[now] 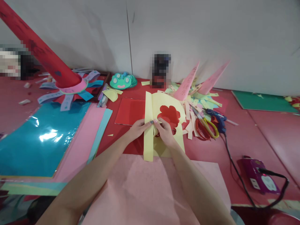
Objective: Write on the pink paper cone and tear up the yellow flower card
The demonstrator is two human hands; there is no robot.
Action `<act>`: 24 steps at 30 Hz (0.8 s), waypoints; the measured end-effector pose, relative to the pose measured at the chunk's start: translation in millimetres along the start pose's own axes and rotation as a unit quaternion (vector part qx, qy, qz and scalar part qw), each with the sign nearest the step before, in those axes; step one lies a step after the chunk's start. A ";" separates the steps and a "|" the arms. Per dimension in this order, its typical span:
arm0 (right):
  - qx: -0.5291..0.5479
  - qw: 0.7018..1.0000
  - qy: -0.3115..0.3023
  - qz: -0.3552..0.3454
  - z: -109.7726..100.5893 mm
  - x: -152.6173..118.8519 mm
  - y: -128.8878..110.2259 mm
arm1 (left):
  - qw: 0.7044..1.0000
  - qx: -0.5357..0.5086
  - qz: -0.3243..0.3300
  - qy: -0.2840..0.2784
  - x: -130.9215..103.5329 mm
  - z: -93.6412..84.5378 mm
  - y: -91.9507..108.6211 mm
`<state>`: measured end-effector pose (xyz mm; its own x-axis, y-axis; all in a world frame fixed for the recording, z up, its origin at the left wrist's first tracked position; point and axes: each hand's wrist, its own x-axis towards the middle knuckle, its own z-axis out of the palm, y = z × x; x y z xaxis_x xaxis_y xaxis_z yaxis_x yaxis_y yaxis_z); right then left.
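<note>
A pale yellow paper sheet (pixel 159 98) stands before me with a long strip (pixel 148 147) along its left side. My left hand (pixel 138 128) pinches the strip's edge at mid height. Close beside it, my right hand (pixel 165 129) is closed on the same yellow paper, thumb on top. Whether the strip is folded from the sheet or a separate piece, I cannot tell. A red flower-shaped cutout (pixel 170 115) shows against the yellow paper, just above my right hand. Left of the strip lies a red sheet (pixel 130 111).
Scissors (pixel 206 126), a blue glue gun (pixel 217 118) and two pink paper cones (pixel 187 82) stand right among paper scraps. Its cord runs to a purple power box (pixel 260 175). Coloured sheets (pixel 44 137), a red paper tube (pixel 42 53) and green frog faces (pixel 122 82) are left.
</note>
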<state>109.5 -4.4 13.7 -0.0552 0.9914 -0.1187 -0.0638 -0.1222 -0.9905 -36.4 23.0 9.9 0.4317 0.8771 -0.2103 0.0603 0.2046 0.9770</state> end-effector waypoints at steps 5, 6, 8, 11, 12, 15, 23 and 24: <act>0.012 1.000 -0.006 0.004 0.0 -0.3 -1.4 | 0.999 -0.049 -0.003 -0.006 -1.3 0.6 -1.5; 0.016 1.000 -0.007 0.004 0.1 -0.5 -1.9 | 0.998 -0.061 -0.006 -0.008 -1.7 1.0 -1.4; 0.024 1.000 -0.009 0.005 0.4 -1.1 -3.2 | 0.997 -0.081 -0.013 -0.013 -2.5 1.7 -1.2; 0.035 0.999 -0.009 0.009 1.2 -1.9 -4.9 | 0.994 -0.107 -0.017 -0.018 -2.7 1.6 -2.3; 0.038 0.999 -0.009 0.009 1.4 -2.1 -5.4 | 0.993 -0.114 -0.017 -0.020 -2.6 1.3 -3.0; 0.046 0.999 -0.013 0.007 1.9 -2.4 -5.9 | 0.992 -0.122 -0.017 -0.023 -1.8 0.6 -5.0; 0.026 0.999 -0.025 0.004 0.6 -4.0 -3.7 | 0.991 -0.123 -0.026 0.041 0.6 2.2 -3.4; 0.023 0.999 -0.029 0.008 0.4 -4.4 -3.9 | 0.992 -0.113 -0.020 0.049 0.6 2.5 -2.5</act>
<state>109.6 -8.3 18.1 -0.1146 0.9850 -0.1292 -0.1073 -0.1416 -0.9841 -34.1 22.0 7.5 0.3419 0.9026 -0.2615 -0.1333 0.3220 0.9373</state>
